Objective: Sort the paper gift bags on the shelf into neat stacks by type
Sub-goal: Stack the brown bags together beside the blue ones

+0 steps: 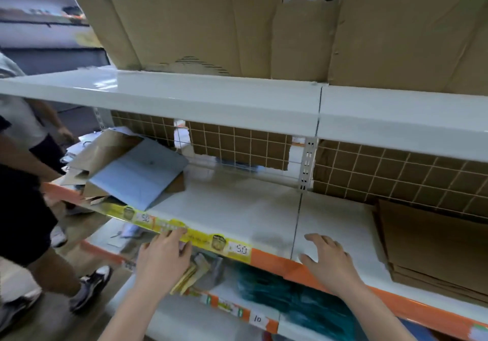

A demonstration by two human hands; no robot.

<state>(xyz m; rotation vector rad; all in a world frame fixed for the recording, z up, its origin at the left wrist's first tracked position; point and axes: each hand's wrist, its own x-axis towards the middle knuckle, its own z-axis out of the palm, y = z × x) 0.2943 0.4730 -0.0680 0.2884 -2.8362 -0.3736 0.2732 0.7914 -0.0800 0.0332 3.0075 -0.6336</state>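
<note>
Both hands empty, fingers spread: left hand at the shelf's price strip, right hand flat on the white shelf. Jumbled gift bags, brown and pale blue, lie far left; neat brown stack far right. Best lift bags singly, square edges, stack blues mid-shelf.

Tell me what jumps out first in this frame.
A messy heap of bags, brown ones with a pale blue one on top, sits at the left end of the middle shelf, while a neat brown stack lies at the right end. Between them the shelf is bare, with the left hand at its yellow price strip and the right hand spread open on the front edge.
</note>
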